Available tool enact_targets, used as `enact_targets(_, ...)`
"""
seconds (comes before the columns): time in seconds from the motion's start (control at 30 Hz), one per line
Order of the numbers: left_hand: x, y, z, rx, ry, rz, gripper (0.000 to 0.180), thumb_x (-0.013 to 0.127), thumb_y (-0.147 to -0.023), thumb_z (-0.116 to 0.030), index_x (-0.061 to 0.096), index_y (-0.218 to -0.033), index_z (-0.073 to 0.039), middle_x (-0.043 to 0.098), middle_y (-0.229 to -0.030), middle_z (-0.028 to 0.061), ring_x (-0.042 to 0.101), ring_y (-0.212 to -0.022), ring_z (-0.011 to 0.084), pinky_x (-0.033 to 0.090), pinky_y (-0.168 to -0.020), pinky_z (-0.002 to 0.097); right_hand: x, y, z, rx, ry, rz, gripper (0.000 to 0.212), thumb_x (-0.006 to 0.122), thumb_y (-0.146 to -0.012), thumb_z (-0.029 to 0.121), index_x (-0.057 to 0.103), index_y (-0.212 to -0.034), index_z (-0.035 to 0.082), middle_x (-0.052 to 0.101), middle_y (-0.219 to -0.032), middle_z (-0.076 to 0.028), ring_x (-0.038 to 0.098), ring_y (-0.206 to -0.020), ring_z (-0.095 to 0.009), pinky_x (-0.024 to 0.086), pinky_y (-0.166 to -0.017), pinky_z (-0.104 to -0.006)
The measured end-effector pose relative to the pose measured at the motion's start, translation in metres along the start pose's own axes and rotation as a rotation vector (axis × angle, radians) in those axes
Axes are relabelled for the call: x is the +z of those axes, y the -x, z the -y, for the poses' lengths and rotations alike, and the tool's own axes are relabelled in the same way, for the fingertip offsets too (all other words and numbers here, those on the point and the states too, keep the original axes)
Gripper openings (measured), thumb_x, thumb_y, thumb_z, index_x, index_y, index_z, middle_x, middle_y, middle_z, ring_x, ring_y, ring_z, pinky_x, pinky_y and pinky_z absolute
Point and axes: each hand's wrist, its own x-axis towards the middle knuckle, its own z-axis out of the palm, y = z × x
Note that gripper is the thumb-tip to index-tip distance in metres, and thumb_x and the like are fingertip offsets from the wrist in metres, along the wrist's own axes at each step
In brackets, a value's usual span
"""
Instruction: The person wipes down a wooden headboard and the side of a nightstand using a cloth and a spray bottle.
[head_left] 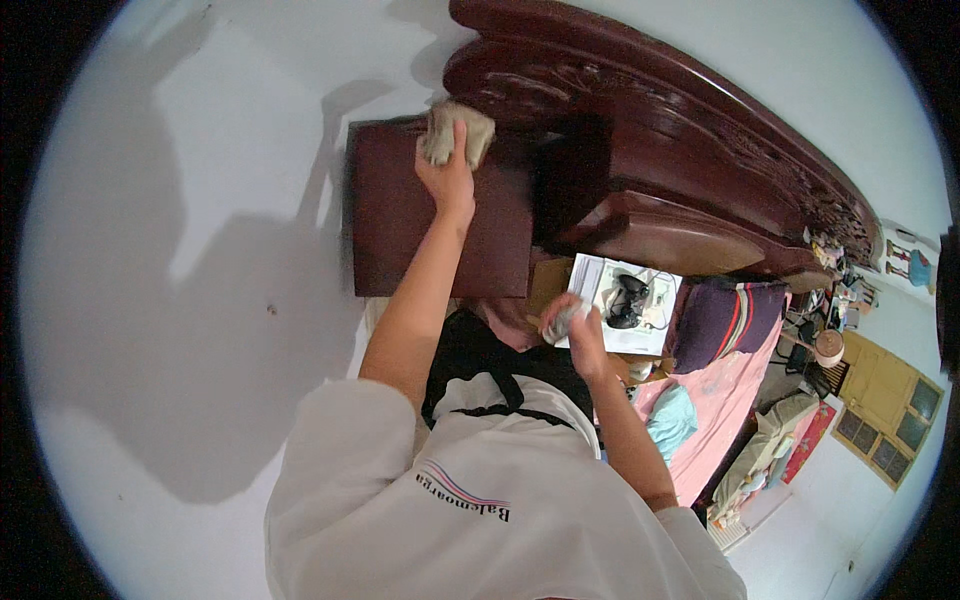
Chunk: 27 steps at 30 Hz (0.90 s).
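My left hand [450,182] reaches far forward, closed on a folded beige cloth [462,130]. The cloth is at the far edge of a dark red-brown bedside cabinet [430,245], close to the wall. Nearer to me and to the right, my right hand [588,345] is closed around a small silver-grey object [561,322]. Its kind is hard to make out, since the fingers cover part of it. Beside that hand, a black game controller [628,300] with a cable lies on a white box [587,275].
A carved dark wood headboard [690,120] rises behind the cabinet and the bed. On the pink bed sheet [735,420] are a dark purple striped pillow [730,325] and a light blue cloth [672,418]. A white wall [230,330] stands at the left.
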Motion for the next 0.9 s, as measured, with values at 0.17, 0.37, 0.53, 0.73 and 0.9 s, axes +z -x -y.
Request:
enact_targets(0.17, -0.106, 0.069, 0.023, -0.108, -0.333, -0.042, 0.063, 0.081, -0.088, -0.039, 0.057, -0.127, 0.003, 0.062, -0.125, 0.0142, 0.058, -0.116, 0.0253, 0.044, -0.103, 0.0404, 0.037, -0.121, 0.021, 0.000, -0.296, 0.009, 0.082, 0.016, -0.100, 0.072, 0.057, -0.082, 0.004, 0.060, -0.072, -0.012, 0.056, -0.069, -0.025, 0.042, -0.067, -0.0362)
enact_targets(0.37, -0.217, 0.140, 0.051, -0.328, -0.553, -0.214, 0.088, 0.084, -0.083, -0.044, 0.042, -0.142, 0.004, 0.041, -0.147, 0.0172, 0.041, -0.136, 0.0278, 0.034, -0.115, 0.0404, 0.072, -0.259, -0.004, -0.179, -0.230, -0.058, 0.068, 0.029, -0.100, 0.068, 0.055, -0.074, 0.011, 0.058, -0.066, -0.009, 0.055, -0.063, -0.022, 0.040, -0.058, -0.0351)
enact_targets(0.53, -0.248, 0.163, 0.059, -0.408, -0.429, -0.378, 0.094, 0.082, -0.084, -0.047, 0.034, -0.148, 0.002, 0.037, -0.149, 0.0177, 0.037, -0.138, 0.0276, 0.033, -0.116, 0.0407, 0.106, -0.311, -0.005, -0.250, -0.146, -0.129, 0.070, 0.032, -0.101, 0.064, 0.057, -0.072, 0.005, 0.057, -0.062, -0.010, 0.054, -0.057, -0.021, 0.041, -0.056, -0.0333)
enact_targets(0.73, -0.223, 0.162, 0.037, -0.441, -0.388, -0.311, 0.088, 0.082, -0.086, -0.040, 0.033, -0.146, 0.001, 0.038, -0.146, 0.0176, 0.038, -0.137, 0.0279, 0.031, -0.115, 0.0396, 0.112, -0.334, -0.003, -0.350, -0.179, -0.247, 0.068, 0.046, -0.101, 0.059, 0.058, -0.066, 0.001, 0.057, -0.060, -0.009, 0.054, -0.051, -0.019, 0.042, -0.051, -0.0335)
enact_targets(0.9, -0.217, 0.158, 0.044, -0.390, -0.386, -0.276, 0.086, 0.082, -0.088, -0.033, 0.031, -0.147, 0.002, 0.042, -0.145, 0.0168, 0.042, -0.134, 0.0249, 0.033, -0.116, 0.0396, 0.099, -0.323, 0.002, -0.243, -0.179, -0.176, 0.072, 0.036, -0.099, 0.065, 0.058, -0.071, 0.003, 0.058, -0.062, -0.010, 0.056, -0.059, -0.020, 0.040, -0.055, -0.0328)
